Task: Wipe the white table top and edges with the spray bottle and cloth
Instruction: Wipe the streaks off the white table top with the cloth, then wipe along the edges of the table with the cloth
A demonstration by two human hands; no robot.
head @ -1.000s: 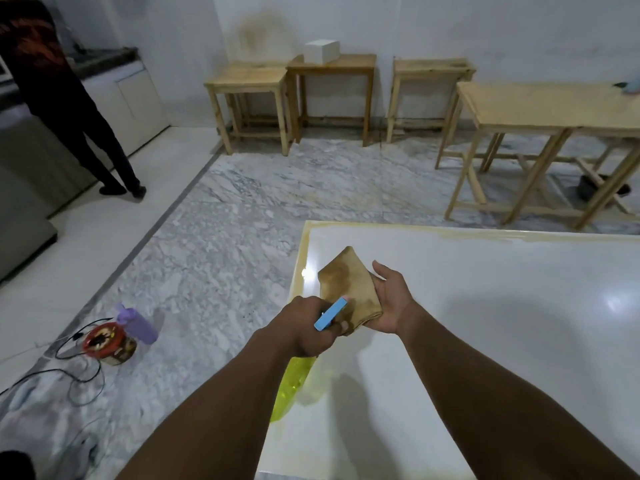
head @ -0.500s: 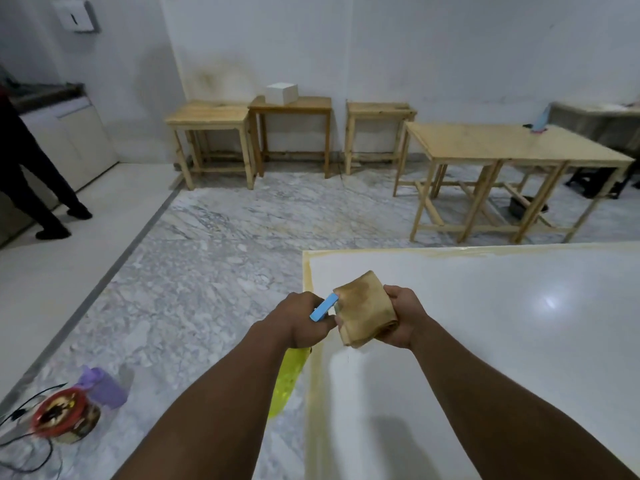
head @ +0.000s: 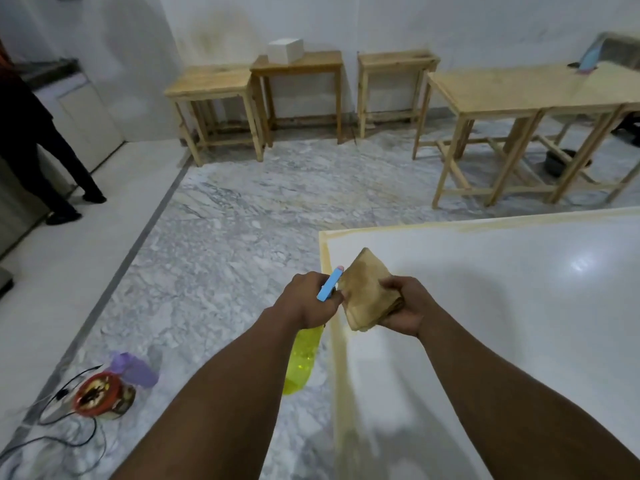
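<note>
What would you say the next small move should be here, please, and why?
Probably squeeze the trigger: the left hand aims the spray bottle nozzle right at the folded cloth in the right hand, held above the white table's near-left corner. Wetting the cloth likely precedes wiping.

No readable text, labels, brand names, numbers or signs appear anywhere in view. The spray bottle (head: 302, 358) is plain yellow plastic with a blue nozzle and shows no label. The cloth (head: 369, 294) carries no print. The white box (head: 285, 51) on a far wooden table is blank on the sides that show.
</note>
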